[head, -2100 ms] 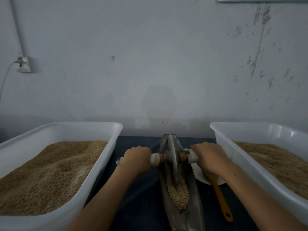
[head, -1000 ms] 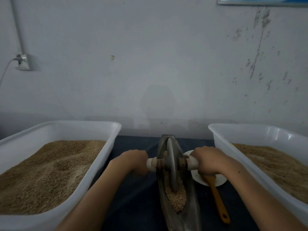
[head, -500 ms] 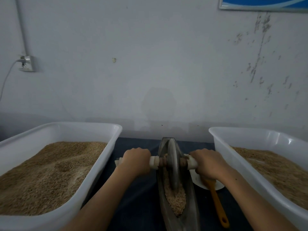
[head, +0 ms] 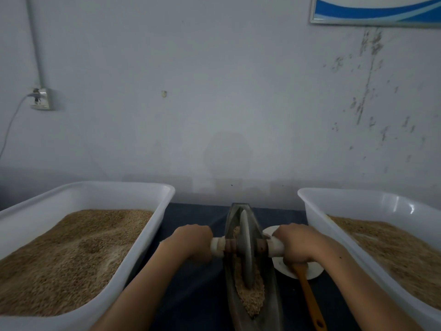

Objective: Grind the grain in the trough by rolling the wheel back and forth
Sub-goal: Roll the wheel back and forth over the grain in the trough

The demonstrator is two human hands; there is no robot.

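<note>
A dark blue tabletop (head: 191, 283) runs up to the pale wall and carries everything here. On its left side sits a white tub (head: 152, 225) heaped with brown grain, and a second white tub (head: 317, 211) with grain stands on the right. Between them, lengthwise, lies the narrow dark trough (head: 272, 297) holding grain. Just right of the trough rests a white dish (head: 312, 271) with an orange-handled utensil (head: 310, 299) lying across it toward the near edge.

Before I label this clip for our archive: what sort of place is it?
Probably a small, plain grain-processing workroom, not a home kitchen. Two big white tubs hold grain beside a metal grinding trough with its wheel, against a bare, scuffed wall.
</note>
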